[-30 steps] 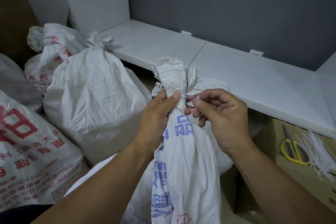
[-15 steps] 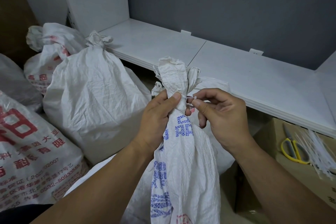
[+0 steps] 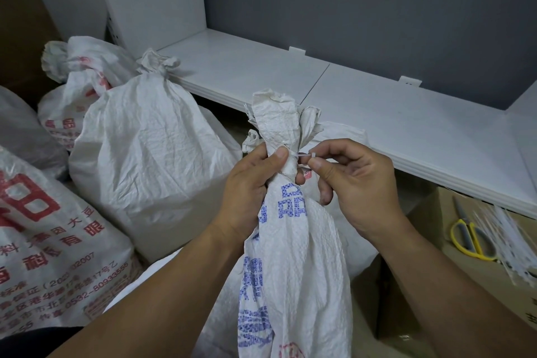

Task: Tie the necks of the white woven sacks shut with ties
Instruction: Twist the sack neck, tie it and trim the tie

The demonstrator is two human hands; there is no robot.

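Head cam: our left hand (image 3: 250, 183) grips the sack neck (image 3: 276, 131), right hand (image 3: 357, 180) pinches the tie (image 3: 303, 156); ease off and it likely slips.

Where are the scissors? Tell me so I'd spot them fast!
Look below the right end of the long white shelf, at the brown cardboard box. The scissors lie on top, beside a bundle of thin white ties; only they have yellow handles.

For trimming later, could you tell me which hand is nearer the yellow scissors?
Right: right hand pinches the tie left of the scissors; left hand grips the sack farther left.
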